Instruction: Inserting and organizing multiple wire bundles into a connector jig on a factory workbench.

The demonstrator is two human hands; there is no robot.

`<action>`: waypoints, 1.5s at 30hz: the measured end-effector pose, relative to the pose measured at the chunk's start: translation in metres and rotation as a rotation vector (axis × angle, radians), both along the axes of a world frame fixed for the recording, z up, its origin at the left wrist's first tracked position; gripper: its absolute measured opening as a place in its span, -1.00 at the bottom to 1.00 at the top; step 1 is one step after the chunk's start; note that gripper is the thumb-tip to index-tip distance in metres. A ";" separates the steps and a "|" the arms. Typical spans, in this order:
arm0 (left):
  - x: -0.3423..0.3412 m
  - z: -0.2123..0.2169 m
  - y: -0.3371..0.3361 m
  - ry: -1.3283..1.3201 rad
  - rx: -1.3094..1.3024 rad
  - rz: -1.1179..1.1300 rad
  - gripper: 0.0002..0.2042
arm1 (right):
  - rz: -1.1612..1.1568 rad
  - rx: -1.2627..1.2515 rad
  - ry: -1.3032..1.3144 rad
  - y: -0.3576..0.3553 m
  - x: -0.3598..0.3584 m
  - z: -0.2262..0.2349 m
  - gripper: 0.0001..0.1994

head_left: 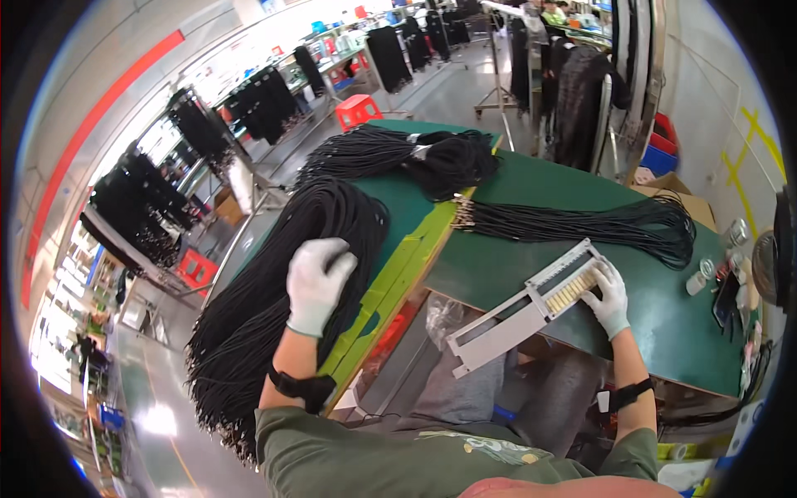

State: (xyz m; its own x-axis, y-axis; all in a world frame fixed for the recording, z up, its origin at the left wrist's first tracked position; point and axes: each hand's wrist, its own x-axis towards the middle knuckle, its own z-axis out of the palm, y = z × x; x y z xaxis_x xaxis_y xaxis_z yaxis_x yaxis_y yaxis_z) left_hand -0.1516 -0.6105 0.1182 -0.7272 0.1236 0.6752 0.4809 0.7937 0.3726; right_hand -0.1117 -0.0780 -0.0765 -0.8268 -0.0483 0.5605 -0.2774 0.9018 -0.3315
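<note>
My left hand (317,282), in a white glove, lies on a big heap of black cables (282,274) spread over the left green table (398,207); its fingers curl into the strands, but I cannot tell if it grips any. My right hand (610,297), also gloved, rests on the far end of a long grey slotted rack (515,311) lying across the right green table (647,307). A row of pale metal cable ends (573,292) sits in the rack's slots next to the fingers.
Another bundle of black cables (581,222) with metal plugs lies behind the rack. More coiled cables (415,153) sit at the far end. Small tins (697,278) stand at the right edge. Racks of hanging cables (573,91) and red stools (357,108) line the aisle.
</note>
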 end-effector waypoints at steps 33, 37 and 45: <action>-0.127 -0.035 -0.033 0.004 -0.214 0.566 -0.56 | -0.101 -0.075 -0.031 0.003 0.000 -0.008 -0.60; -0.144 -0.048 -0.072 -0.088 0.177 0.364 -0.60 | -0.090 -0.085 -0.026 0.001 0.002 -0.007 -0.61; -0.117 -0.029 -0.067 -0.336 1.240 -0.318 -0.82 | -0.093 -0.113 -0.056 0.003 0.002 -0.005 -0.63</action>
